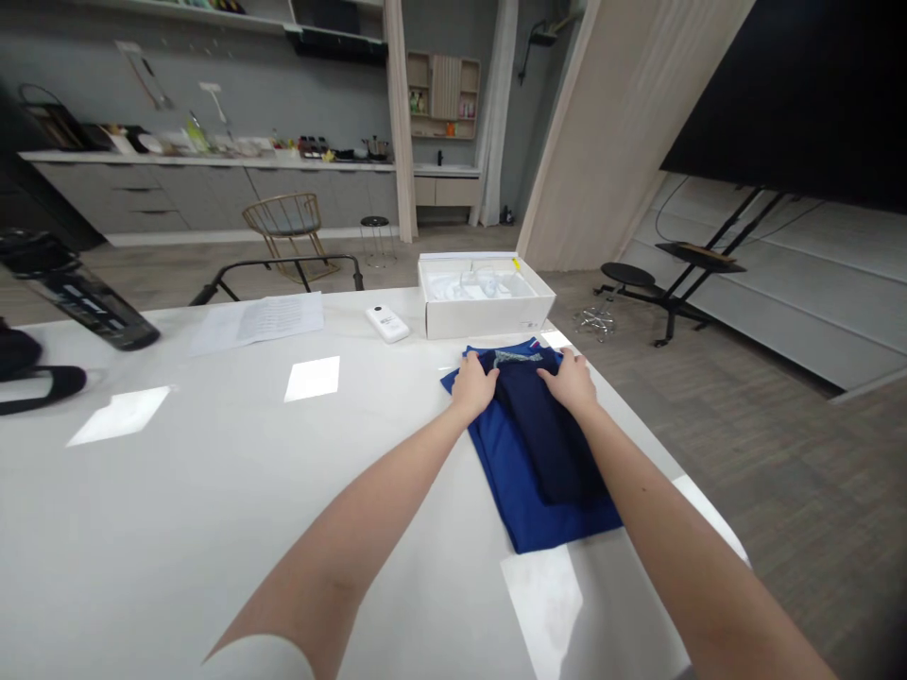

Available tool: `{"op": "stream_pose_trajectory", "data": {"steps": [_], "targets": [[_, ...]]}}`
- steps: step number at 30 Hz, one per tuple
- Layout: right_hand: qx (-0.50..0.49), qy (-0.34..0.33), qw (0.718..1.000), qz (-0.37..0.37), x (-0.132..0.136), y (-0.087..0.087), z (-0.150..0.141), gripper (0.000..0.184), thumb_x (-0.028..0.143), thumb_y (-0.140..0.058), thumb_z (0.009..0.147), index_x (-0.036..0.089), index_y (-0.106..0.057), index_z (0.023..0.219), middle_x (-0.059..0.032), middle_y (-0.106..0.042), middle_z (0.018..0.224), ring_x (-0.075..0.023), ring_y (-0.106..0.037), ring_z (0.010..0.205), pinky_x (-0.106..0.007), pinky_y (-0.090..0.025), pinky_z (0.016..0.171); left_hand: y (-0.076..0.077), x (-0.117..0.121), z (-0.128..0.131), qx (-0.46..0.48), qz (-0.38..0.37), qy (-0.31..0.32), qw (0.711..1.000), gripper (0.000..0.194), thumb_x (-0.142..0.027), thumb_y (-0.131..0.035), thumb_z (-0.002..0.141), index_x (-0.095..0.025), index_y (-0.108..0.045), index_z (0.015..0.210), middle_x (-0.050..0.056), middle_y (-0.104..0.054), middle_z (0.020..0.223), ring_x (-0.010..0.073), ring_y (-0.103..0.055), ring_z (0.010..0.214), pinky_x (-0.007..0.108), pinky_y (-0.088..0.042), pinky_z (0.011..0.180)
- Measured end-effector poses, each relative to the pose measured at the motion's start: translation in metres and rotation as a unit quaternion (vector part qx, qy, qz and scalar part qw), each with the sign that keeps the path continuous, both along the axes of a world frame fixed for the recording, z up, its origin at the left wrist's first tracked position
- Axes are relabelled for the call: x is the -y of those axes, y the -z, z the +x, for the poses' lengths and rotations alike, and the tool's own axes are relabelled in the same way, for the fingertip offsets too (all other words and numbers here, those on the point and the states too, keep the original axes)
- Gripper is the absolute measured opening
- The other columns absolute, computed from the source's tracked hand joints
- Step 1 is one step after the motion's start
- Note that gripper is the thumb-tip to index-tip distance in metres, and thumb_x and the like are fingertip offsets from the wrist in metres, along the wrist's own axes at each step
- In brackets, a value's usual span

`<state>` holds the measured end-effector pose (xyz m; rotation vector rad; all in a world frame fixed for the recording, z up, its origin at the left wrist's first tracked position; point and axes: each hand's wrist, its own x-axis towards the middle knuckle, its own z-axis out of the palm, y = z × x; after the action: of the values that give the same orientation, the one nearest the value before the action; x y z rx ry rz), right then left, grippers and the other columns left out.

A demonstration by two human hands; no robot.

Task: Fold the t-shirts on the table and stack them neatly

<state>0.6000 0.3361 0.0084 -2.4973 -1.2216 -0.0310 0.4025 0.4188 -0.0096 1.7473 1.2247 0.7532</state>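
A folded dark navy garment (549, 434) lies on top of a larger folded bright blue garment (506, 496) near the right edge of the white table. A grey patterned strip shows at the navy garment's far edge. My left hand (474, 385) is closed on the far left corner of the navy cloth, thumb on top. At the far right corner, my right hand (571, 382) pinches the same cloth, its thumb pointing inward. Some fingertips of both hands are hidden by the fabric, so I cannot tell whether they also hold the blue layer.
Just beyond the garments stands an open white box (486, 319) with clear plastic inside. To its left are a small white device (387, 324) and paper sheets (262, 319). A dark bottle (89, 302) leans into view at far left. The table's right edge (658, 449) runs close by.
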Motion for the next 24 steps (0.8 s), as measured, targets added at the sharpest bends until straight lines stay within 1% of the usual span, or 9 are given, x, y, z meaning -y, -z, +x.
{"op": "stream_pose_trajectory", "data": {"steps": [3, 6, 9, 12, 15, 17, 19, 21, 24], "targets": [[0.096, -0.046, 0.993, 0.045, 0.005, -0.017, -0.045, 0.055, 0.035, -0.058, 0.093, 0.017, -0.049, 0.144, -0.0235, -0.053, 0.139, -0.0398, -0.050, 0.128, -0.053, -0.043, 0.099, -0.012, -0.002, -0.039, -0.062, 0.088, 0.080, 0.991, 0.045, -0.027, -0.057, 0.092, -0.015, -0.053, 0.135, 0.020, -0.058, 0.136, 0.0297, -0.060, 0.122, 0.042, -0.045, 0.104], [0.020, -0.197, 0.979, 0.047, -0.001, -0.032, -0.105, 0.033, 0.035, -0.054, 0.094, 0.020, -0.065, 0.121, -0.0162, -0.066, 0.122, -0.0321, -0.060, 0.114, -0.043, -0.047, 0.096, -0.028, -0.004, -0.101, -0.103, 0.107, 0.175, 0.973, 0.032, -0.023, -0.054, 0.090, -0.019, -0.065, 0.121, 0.012, -0.069, 0.120, 0.0247, -0.066, 0.108, 0.035, -0.050, 0.096], [-0.128, -0.350, 0.928, -0.020, -0.013, -0.038, -0.184, 0.026, 0.039, -0.054, 0.094, 0.023, -0.071, 0.104, -0.0085, -0.074, 0.100, -0.0245, -0.068, 0.092, -0.033, -0.051, 0.084, -0.046, 0.000, -0.185, -0.153, 0.095, 0.210, 0.961, 0.023, -0.023, -0.062, 0.084, -0.024, -0.074, 0.104, 0.007, -0.075, 0.099, 0.0242, -0.070, 0.092, 0.033, -0.053, 0.086], [-0.177, -0.449, 0.866, -0.129, -0.017, -0.037, -0.275, 0.028, 0.038, -0.059, 0.091, 0.023, -0.071, 0.111, -0.0069, -0.075, 0.102, -0.0227, -0.070, 0.087, -0.032, -0.052, 0.079, -0.061, 0.015, -0.285, -0.206, 0.079, 0.204, 0.954, 0.021, -0.022, -0.072, 0.075, -0.025, -0.076, 0.096, 0.006, -0.076, 0.093, 0.0261, -0.070, 0.086, 0.035, -0.053, 0.082], [-0.163, -0.519, 0.807, -0.232, -0.011, -0.034, -0.369, 0.035, 0.035, -0.065, 0.086, 0.023, -0.071, 0.119, -0.0081, -0.074, 0.110, -0.0236, -0.070, 0.091, -0.032, -0.052, 0.080, -0.071, 0.037, -0.398, -0.232, 0.073, 0.153, 0.958, 0.023, -0.026, -0.072, 0.077, -0.026, -0.075, 0.100, 0.008, -0.075, 0.104, 0.0273, -0.070, 0.096, 0.036, -0.052, 0.087], [-0.161, -0.568, 0.766, -0.254, -0.007, -0.032, -0.428, 0.035, 0.034, -0.065, 0.087, 0.023, -0.071, 0.119, -0.0079, -0.074, 0.111, -0.0235, -0.070, 0.092, -0.032, -0.052, 0.081, -0.076, 0.053, -0.478, -0.237, 0.081, 0.101, 0.963, 0.025, -0.027, -0.068, 0.082, -0.026, -0.073, 0.107, 0.009, -0.072, 0.116, 0.0273, -0.067, 0.107, 0.036, -0.049, 0.096], [-0.174, -0.608, 0.734, -0.247, -0.006, -0.030, -0.486, 0.032, 0.034, -0.062, 0.089, 0.022, -0.072, 0.118, -0.0072, -0.075, 0.106, -0.0223, -0.070, 0.090, -0.031, -0.051, 0.081, -0.079, 0.068, -0.558, -0.249, 0.105, 0.018, 0.963, 0.027, -0.025, -0.063, 0.085, -0.026, -0.071, 0.112, 0.009, -0.068, 0.124, 0.0265, -0.063, 0.116, 0.036, -0.045, 0.104], [-0.188, -0.629, 0.721, -0.221, -0.011, -0.029, -0.543, 0.028, 0.032, -0.060, 0.091, 0.020, -0.073, 0.112, -0.0071, -0.076, 0.101, -0.0212, -0.070, 0.088, -0.031, -0.051, 0.081, -0.082, 0.081, -0.636, -0.300, 0.122, -0.104, 0.940, 0.029, -0.022, -0.059, 0.087, -0.024, -0.069, 0.114, 0.010, -0.065, 0.130, 0.0262, -0.062, 0.118, 0.037, -0.043, 0.107], [-0.201, -0.648, 0.714, -0.172, -0.027, -0.031, -0.630, 0.021, 0.029, -0.061, 0.091, 0.020, -0.075, 0.103, -0.0064, -0.075, 0.096, -0.0194, -0.069, 0.085, -0.030, -0.051, 0.081, -0.078, 0.094, -0.730, -0.376, 0.113, -0.283, 0.875, 0.034, -0.026, -0.052, 0.093, -0.022, -0.064, 0.124, 0.013, -0.060, 0.136, 0.0287, -0.057, 0.124, 0.041, -0.040, 0.109]]}}
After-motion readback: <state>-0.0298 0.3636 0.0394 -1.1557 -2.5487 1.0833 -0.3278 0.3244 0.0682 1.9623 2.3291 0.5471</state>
